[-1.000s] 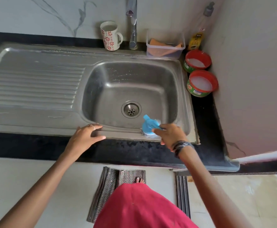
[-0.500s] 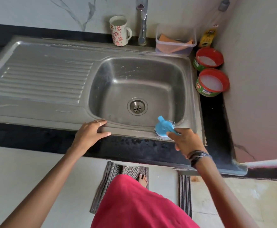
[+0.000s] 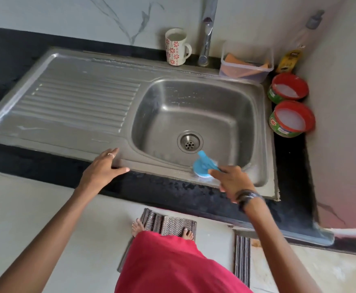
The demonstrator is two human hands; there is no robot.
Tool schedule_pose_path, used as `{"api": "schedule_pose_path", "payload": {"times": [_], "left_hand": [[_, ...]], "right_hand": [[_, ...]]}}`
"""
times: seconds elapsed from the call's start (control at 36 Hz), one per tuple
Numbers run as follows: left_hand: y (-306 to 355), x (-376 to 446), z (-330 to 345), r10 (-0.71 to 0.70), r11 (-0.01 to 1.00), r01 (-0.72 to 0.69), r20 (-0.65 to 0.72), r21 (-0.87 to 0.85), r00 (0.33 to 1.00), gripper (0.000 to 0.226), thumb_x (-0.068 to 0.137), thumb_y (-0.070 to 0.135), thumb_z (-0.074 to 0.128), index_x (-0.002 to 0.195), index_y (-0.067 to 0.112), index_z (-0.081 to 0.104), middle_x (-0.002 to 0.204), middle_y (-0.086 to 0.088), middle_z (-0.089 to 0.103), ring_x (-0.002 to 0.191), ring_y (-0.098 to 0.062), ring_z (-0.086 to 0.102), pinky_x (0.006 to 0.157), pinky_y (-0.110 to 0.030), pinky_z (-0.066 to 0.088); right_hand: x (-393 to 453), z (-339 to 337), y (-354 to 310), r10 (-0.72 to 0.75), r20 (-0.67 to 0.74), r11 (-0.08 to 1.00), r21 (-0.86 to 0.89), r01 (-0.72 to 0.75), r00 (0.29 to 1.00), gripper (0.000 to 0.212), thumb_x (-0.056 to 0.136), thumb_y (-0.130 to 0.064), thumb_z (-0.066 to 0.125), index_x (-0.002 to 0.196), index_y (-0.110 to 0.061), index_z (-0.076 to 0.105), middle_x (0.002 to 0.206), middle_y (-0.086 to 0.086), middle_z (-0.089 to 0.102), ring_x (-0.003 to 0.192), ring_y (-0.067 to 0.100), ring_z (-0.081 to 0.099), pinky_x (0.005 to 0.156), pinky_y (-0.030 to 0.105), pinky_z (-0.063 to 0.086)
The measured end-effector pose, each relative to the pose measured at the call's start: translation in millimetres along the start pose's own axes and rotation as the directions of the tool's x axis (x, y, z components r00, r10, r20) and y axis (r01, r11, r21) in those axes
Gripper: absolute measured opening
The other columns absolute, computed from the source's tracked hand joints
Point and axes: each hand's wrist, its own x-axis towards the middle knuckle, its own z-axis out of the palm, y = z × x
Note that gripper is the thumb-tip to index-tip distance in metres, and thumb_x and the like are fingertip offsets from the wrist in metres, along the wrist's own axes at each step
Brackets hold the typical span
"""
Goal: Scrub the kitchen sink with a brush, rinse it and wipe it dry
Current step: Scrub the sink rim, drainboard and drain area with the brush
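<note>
A steel sink [image 3: 82, 98] with a ribbed drainboard on the left and a basin with a round drain [image 3: 190, 141] on the right is set in a black counter. My right hand [image 3: 232, 181] grips a round blue brush [image 3: 203, 166], whose bristles press on the sink's front rim just right of the drain. My left hand [image 3: 103, 168] rests on the front edge of the sink, fingers laid flat and thumb spread. White soapy streaks lie on the drainboard and the basin's back wall.
Behind the basin stand a tap [image 3: 207, 32], a flowered mug [image 3: 176, 47] and a clear box [image 3: 245, 67] with an orange cloth. Two red-rimmed tubs [image 3: 291, 118] and a yellow bottle [image 3: 289, 60] sit by the right wall. Floor mats [image 3: 168, 225] lie below.
The brush in my right hand has slid back and forth along the front rim, right and then left. My left hand has stayed on the sink's edge. The camera view has shifted.
</note>
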Motion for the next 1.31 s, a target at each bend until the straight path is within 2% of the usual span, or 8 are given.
{"api": "schedule_pose_path", "payload": {"times": [0.08, 0.25, 0.44, 0.58, 0.72, 0.97, 1.11, 1.31], "left_hand": [[-9.0, -2.0, 4.5, 0.021, 1.000, -0.021, -0.012, -0.011, 1.000, 0.069, 0.085, 0.044, 0.062, 0.142, 0.013, 0.038, 0.150, -0.004, 0.033, 0.140, -0.018, 0.026, 0.111, -0.035, 0.024], [-2.3, -3.6, 8.1, 0.054, 0.998, -0.054, -0.017, 0.027, 0.998, 0.065, 0.089, 0.040, 0.058, 0.143, 0.012, 0.036, 0.151, -0.004, 0.033, 0.141, -0.018, 0.023, 0.113, -0.030, 0.019], [-11.5, -4.2, 2.3, 0.035, 0.999, -0.034, -0.024, 0.026, 0.999, 0.084, 0.085, 0.045, 0.062, 0.148, 0.007, 0.021, 0.155, -0.006, 0.020, 0.143, -0.018, 0.018, 0.114, -0.029, 0.017], [-31.6, 1.1, -10.2, 0.031, 0.998, -0.030, -0.021, 0.050, 0.999, 0.085, 0.084, 0.045, 0.062, 0.148, 0.006, 0.021, 0.156, -0.006, 0.017, 0.144, -0.019, 0.016, 0.115, -0.029, 0.014], [-48.4, 4.9, -16.9, -0.003, 0.999, 0.004, -0.027, 0.047, 1.000, 0.085, 0.083, 0.052, 0.061, 0.147, 0.008, 0.026, 0.155, -0.004, 0.022, 0.143, -0.020, 0.019, 0.115, -0.032, 0.018], [-50.9, 21.5, -35.2, 0.089, 0.990, -0.085, -0.034, 0.109, 0.995, 0.079, 0.079, 0.047, 0.067, 0.141, 0.008, 0.039, 0.146, -0.005, 0.040, 0.134, -0.021, 0.037, 0.108, -0.031, 0.030], [-62.1, 28.0, -45.7, 0.147, 0.979, -0.148, 0.015, 0.143, 0.989, 0.074, 0.082, 0.047, 0.063, 0.142, 0.010, 0.038, 0.148, -0.001, 0.038, 0.134, -0.021, 0.037, 0.109, -0.030, 0.027], [-82.0, 38.0, -57.2, 0.192, 0.977, -0.196, 0.049, 0.081, 0.980, 0.074, 0.080, 0.048, 0.066, 0.139, 0.011, 0.043, 0.150, -0.001, 0.034, 0.138, -0.015, 0.032, 0.111, -0.028, 0.022]], "right_hand": [[-0.7, -10.5, 5.4, 0.056, -0.013, 0.998, -0.004, -0.056, 0.998, 0.024, 0.092, -0.033, 0.052, 0.090, -0.014, 0.067, 0.055, 0.003, 0.050, 0.047, 0.016, 0.046, 0.047, 0.023, 0.033], [39.7, 35.5, -54.7, -0.011, 0.099, 0.996, -0.092, 0.020, 0.995, 0.033, 0.090, -0.034, 0.052, 0.109, -0.010, 0.066, 0.102, 0.018, 0.065, 0.103, 0.033, 0.062, 0.071, 0.027, 0.036], [64.5, 88.7, -117.2, -0.097, 0.122, 0.984, -0.137, 0.114, 0.988, 0.030, 0.088, -0.034, 0.052, 0.101, -0.010, 0.065, 0.090, 0.009, 0.056, 0.083, 0.027, 0.055, 0.068, 0.029, 0.038], [48.2, 50.4, -69.4, 0.000, 0.095, 0.982, -0.186, 0.017, 0.995, 0.034, 0.090, -0.039, 0.050, 0.105, -0.013, 0.066, 0.102, 0.015, 0.066, 0.099, 0.030, 0.062, 0.071, 0.029, 0.039], [22.5, 10.7, -39.6, 0.103, 0.011, 0.987, -0.127, -0.101, 0.995, 0.023, 0.091, -0.034, 0.053, 0.094, -0.016, 0.067, 0.064, 0.002, 0.059, 0.075, 0.023, 0.061, 0.062, 0.025, 0.039], [56.3, 100.7, -141.9, -0.017, 0.051, 0.988, -0.155, 0.025, 0.999, 0.036, 0.091, -0.035, 0.050, 0.116, -0.012, 0.062, 0.119, 0.017, 0.062, 0.109, 0.033, 0.058, 0.080, 0.031, 0.043], [46.4, 128.3, -173.6, -0.099, -0.067, 0.963, -0.256, 0.079, 0.993, 0.033, 0.094, -0.031, 0.043, 0.116, -0.013, 0.061, 0.107, 0.014, 0.064, 0.098, 0.032, 0.061, 0.073, 0.033, 0.044], [15.6, 78.7, -126.6, 0.110, -0.097, 0.944, -0.303, -0.134, 0.989, 0.032, 0.093, -0.036, 0.049, 0.116, -0.018, 0.062, 0.112, 0.015, 0.065, 0.104, 0.034, 0.060, 0.081, 0.035, 0.046]]}}
